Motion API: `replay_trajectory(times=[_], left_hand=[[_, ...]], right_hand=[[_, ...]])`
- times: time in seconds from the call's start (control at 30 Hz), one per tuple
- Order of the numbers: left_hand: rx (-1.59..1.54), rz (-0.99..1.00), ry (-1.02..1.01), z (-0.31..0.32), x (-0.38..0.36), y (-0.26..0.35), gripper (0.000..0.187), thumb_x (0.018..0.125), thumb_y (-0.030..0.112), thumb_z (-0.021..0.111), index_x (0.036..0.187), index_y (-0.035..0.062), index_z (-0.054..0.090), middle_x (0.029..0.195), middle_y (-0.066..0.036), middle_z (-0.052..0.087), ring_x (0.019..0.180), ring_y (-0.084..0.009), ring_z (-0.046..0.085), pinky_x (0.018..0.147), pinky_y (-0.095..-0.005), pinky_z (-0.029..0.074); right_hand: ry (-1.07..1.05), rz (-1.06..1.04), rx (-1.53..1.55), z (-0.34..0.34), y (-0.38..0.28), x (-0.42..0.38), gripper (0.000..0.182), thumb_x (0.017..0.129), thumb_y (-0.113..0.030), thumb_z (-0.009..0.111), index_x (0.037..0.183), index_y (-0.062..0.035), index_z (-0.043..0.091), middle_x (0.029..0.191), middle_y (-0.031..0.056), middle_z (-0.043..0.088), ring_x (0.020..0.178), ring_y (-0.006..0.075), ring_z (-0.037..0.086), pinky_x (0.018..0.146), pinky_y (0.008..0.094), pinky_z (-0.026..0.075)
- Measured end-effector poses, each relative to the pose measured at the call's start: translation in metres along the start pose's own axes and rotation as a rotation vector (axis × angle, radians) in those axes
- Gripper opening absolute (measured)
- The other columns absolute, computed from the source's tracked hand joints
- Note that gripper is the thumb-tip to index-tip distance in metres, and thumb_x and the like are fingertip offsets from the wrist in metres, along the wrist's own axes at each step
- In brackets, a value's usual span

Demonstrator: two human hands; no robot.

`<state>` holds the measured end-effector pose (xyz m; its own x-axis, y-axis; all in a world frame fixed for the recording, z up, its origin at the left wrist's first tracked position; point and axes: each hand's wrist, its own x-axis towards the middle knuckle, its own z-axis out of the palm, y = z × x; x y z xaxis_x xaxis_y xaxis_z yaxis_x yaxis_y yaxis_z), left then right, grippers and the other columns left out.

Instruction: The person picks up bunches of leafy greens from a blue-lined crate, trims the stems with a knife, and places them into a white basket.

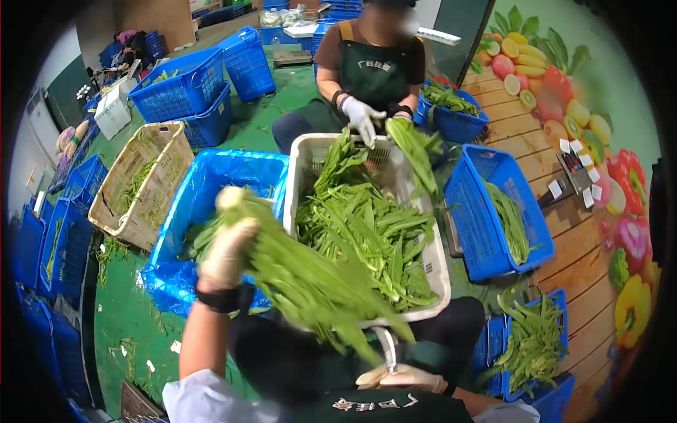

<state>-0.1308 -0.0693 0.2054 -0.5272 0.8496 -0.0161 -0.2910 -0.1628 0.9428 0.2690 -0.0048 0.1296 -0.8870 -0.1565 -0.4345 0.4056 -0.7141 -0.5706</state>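
My left hand, in a pale glove, is closed around the stem end of a bunch of long leafy greens. The leaves trail down to the right, across the near left corner of a white crate heaped with loose greens. Low in front of my apron, my gloved right hand is closed on a tool with a shiny, curved metal part, which points up toward the crate. A blue-lined crate with greens inside stands left of the white one, partly behind my left hand.
Across the white crate, a person in white gloves handles greens. A blue crate with greens stands to the right, another heaped one nearer me. At left are a beige crate and stacked blue crates.
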Motion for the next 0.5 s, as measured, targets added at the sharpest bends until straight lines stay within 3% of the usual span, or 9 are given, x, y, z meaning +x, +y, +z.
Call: replay_trajectory(times=[0.07,0.13,0.17,0.2,0.23,0.27,0.3,0.37,0.5], left_hand=[[0.042,-0.053,-0.161,0.040,0.007,-0.047,0.052,0.081,0.019,0.065,0.127,-0.0006,0.049,0.115,-0.009,0.060,0.105,-0.0189,0.058,0.093,-0.0326,0.046],[0.119,-0.044,-0.250,0.085,0.003,-0.078,0.049,0.077,0.018,0.072,0.119,0.0001,0.052,0.109,-0.006,0.060,0.096,-0.0145,0.058,0.087,-0.0294,0.047],[0.198,-0.038,-0.223,0.097,0.004,-0.101,0.051,0.075,0.019,0.073,0.119,0.0003,0.052,0.109,-0.007,0.060,0.097,-0.0148,0.058,0.086,-0.0298,0.047],[0.278,-0.036,-0.195,0.107,0.001,-0.119,0.054,0.074,0.019,0.075,0.119,0.0005,0.052,0.109,-0.007,0.060,0.098,-0.0151,0.058,0.086,-0.0301,0.048],[0.369,-0.075,-0.190,0.123,-0.007,-0.111,0.057,0.070,0.026,0.077,0.116,-0.0002,0.054,0.105,-0.011,0.063,0.096,-0.0180,0.060,0.084,-0.0311,0.049],[0.371,-0.089,-0.189,0.133,-0.014,-0.112,0.057,0.070,0.026,0.077,0.116,-0.0002,0.054,0.105,-0.011,0.063,0.096,-0.0180,0.060,0.084,-0.0311,0.049],[0.489,-0.074,-0.179,0.140,-0.016,-0.112,0.057,0.069,0.028,0.077,0.113,-0.0008,0.054,0.102,-0.013,0.064,0.094,-0.0203,0.062,0.083,-0.0319,0.049],[0.701,-0.032,-0.151,0.153,-0.023,-0.103,0.058,0.065,0.033,0.076,0.106,-0.0015,0.055,0.094,-0.018,0.065,0.089,-0.0268,0.064,0.081,-0.0339,0.050],[0.778,-0.109,-0.129,0.163,-0.031,-0.085,0.058,0.065,0.033,0.077,0.107,-0.0014,0.056,0.095,-0.018,0.066,0.089,-0.0279,0.065,0.081,-0.0347,0.050]], right_hand=[[0.170,-0.030,-0.160,0.015,-0.024,-0.023,0.036,0.092,-0.011,0.054,0.124,0.0047,0.055,0.117,0.0114,0.063,0.105,0.0160,0.060,0.091,0.0266,0.045],[0.369,-0.206,-0.313,0.015,-0.057,-0.033,0.030,0.089,-0.008,0.057,0.116,0.0041,0.058,0.104,0.0093,0.067,0.075,0.0102,0.064,0.062,0.0225,0.050],[0.458,-0.484,-0.551,-0.007,-0.061,-0.026,0.022,0.088,-0.005,0.057,0.108,0.0025,0.062,0.100,0.0087,0.068,0.070,0.0096,0.063,0.057,0.0213,0.049],[0.759,-0.664,-0.652,-0.023,-0.065,-0.015,0.014,0.086,-0.002,0.059,0.099,-0.0004,0.065,0.095,0.0070,0.068,0.070,0.0111,0.063,0.057,0.0243,0.050],[0.921,-0.762,-0.539,-0.016,-0.079,-0.010,0.010,0.084,-0.002,0.061,0.093,-0.0019,0.066,0.089,0.0071,0.067,0.070,0.0139,0.063,0.059,0.0264,0.052],[1.083,-0.833,-1.091,-0.048,-0.079,-0.005,0.013,0.082,-0.003,0.062,0.094,-0.0009,0.065,0.087,0.0102,0.066,0.072,0.0183,0.065,0.063,0.0292,0.053],[1.051,-0.988,-1.140,-0.058,-0.082,0.005,0.015,0.081,-0.006,0.064,0.095,-0.0008,0.065,0.086,0.0126,0.065,0.073,0.0212,0.065,0.065,0.0310,0.053],[1.023,-0.954,-1.228,-0.052,-0.091,0.014,0.020,0.078,-0.006,0.065,0.097,-0.0031,0.065,0.087,0.0141,0.065,0.075,0.0271,0.065,0.066,0.0350,0.053],[1.033,-0.923,-1.528,-0.030,-0.105,0.019,0.024,0.074,-0.008,0.062,0.098,-0.0059,0.063,0.086,0.0163,0.062,0.077,0.0345,0.063,0.068,0.0407,0.052]])
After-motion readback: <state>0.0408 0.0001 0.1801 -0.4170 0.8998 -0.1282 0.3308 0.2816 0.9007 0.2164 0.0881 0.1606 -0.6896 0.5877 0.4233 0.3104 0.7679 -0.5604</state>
